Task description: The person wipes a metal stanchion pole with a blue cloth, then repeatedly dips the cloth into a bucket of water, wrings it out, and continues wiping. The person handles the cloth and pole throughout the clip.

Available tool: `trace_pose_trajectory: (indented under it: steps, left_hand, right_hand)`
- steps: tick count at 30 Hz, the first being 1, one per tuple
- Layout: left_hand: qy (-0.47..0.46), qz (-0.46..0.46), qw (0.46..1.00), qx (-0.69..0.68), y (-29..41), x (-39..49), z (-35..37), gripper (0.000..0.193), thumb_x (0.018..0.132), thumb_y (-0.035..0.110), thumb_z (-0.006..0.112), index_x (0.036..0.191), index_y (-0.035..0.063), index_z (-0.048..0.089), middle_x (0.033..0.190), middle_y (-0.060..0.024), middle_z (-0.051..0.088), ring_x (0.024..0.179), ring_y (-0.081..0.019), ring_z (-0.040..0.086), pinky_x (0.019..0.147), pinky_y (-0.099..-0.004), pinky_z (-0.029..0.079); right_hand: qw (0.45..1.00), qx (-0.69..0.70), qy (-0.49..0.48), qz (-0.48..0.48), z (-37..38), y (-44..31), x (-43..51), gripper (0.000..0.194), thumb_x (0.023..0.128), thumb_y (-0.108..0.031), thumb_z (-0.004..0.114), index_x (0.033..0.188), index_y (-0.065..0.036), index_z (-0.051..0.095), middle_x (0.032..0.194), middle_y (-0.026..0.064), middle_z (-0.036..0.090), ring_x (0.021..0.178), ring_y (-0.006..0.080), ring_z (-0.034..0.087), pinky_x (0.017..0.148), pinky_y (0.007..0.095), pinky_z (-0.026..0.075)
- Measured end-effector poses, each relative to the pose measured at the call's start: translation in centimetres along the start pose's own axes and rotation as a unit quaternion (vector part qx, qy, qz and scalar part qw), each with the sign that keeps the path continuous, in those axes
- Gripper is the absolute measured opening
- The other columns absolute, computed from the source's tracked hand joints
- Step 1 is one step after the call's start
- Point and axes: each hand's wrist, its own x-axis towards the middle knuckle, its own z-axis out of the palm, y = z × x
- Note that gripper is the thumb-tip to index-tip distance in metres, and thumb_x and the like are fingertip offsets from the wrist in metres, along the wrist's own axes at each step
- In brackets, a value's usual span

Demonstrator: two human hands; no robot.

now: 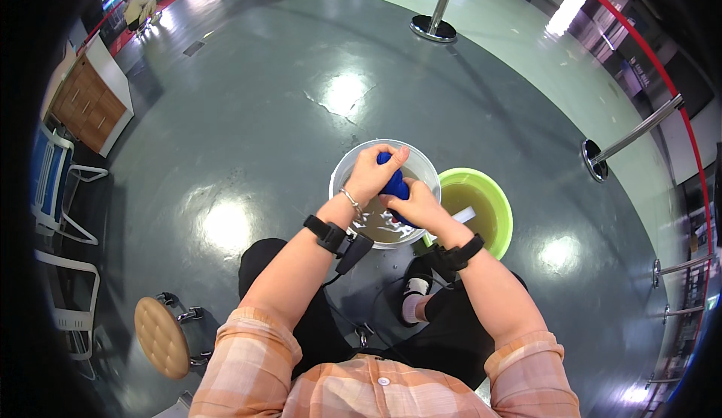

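Both of my hands grip a bunched, twisted blue cloth above a translucent plastic bucket of murky brownish water. My left hand closes around the upper end of the cloth. Lower down, my right hand is shut on its other part, and a blue end hangs below it toward the water. Beside the bucket on the right stands a lime-green basin, also holding brownish water. A whitish strip-like piece shows in that basin, partly hidden behind my right wrist.
A tan padded stool on casters stands at my lower left. White-framed chairs and a wooden drawer cabinet line the left side. Chrome barrier posts with a red belt curve along the right. A person crouches far off.
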Motion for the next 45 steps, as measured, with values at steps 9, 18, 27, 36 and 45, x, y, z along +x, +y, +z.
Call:
trace_pose_trajectory:
  steps: [9, 18, 27, 36, 45]
  left_hand:
    - [-0.26, -0.042, 0.891, -0.369, 4.8, -2.0, -0.3, 0.048, 0.092, 0.03, 0.059, 0.126, -0.0016, 0.049, 0.092, -0.0127, 0.063, 0.093, -0.0264, 0.064, 0.085, -0.0388, 0.052]
    - [-0.006, -0.098, 0.962, -0.256, 2.6, -0.9, 1.4, 0.032, 0.096, 0.026, 0.052, 0.073, 0.0039, 0.05, 0.054, -0.0043, 0.049, 0.047, -0.0146, 0.048, 0.047, -0.0292, 0.043]
    - [0.103, -0.115, 0.972, -0.174, -1.2, 0.0, 2.1, 0.03, 0.095, 0.023, 0.053, 0.072, 0.0038, 0.05, 0.053, -0.0043, 0.048, 0.044, -0.0136, 0.045, 0.042, -0.0277, 0.039]
    - [0.075, -0.075, 0.975, -0.196, -0.9, 0.0, 1.8, 0.015, 0.085, 0.015, 0.068, 0.079, 0.0032, 0.06, 0.077, -0.0054, 0.061, 0.067, -0.0142, 0.06, 0.066, -0.0271, 0.05]
    - [-0.019, -0.05, 0.924, -0.377, 2.0, -0.6, 0.2, 0.027, 0.083, 0.005, 0.057, 0.11, -0.0009, 0.059, 0.095, -0.0112, 0.061, 0.087, -0.0237, 0.063, 0.077, -0.0359, 0.053]
  right_hand:
    - [0.887, 0.393, -0.238, 0.05, -2.6, -1.6, -2.5, 0.036, 0.083, -0.024, 0.07, 0.104, 0.0, 0.053, 0.092, 0.014, 0.06, 0.07, 0.0201, 0.064, 0.051, 0.0265, 0.055]
    - [0.99, 0.017, -0.123, 0.063, -1.0, -1.7, -0.5, 0.024, 0.076, -0.02, 0.072, 0.082, -0.001, 0.059, 0.071, 0.0037, 0.06, 0.051, 0.0102, 0.055, 0.047, 0.0232, 0.044]
    - [0.975, -0.2, 0.096, 0.026, 2.2, 1.6, 1.3, 0.049, 0.064, -0.021, 0.077, 0.102, 0.004, 0.059, 0.089, 0.017, 0.068, 0.087, 0.0287, 0.066, 0.079, 0.0357, 0.049]
    - [0.981, -0.165, 0.092, -0.045, -1.2, 1.8, 1.2, 0.087, 0.061, -0.035, 0.081, 0.128, 0.007, 0.044, 0.109, 0.0217, 0.063, 0.105, 0.0308, 0.061, 0.091, 0.0356, 0.047]
    - [0.881, 0.428, -0.187, 0.073, -4.4, 0.8, -0.4, 0.057, 0.089, -0.038, 0.06, 0.13, 0.0, 0.044, 0.104, 0.0188, 0.063, 0.079, 0.0251, 0.069, 0.049, 0.0287, 0.058]
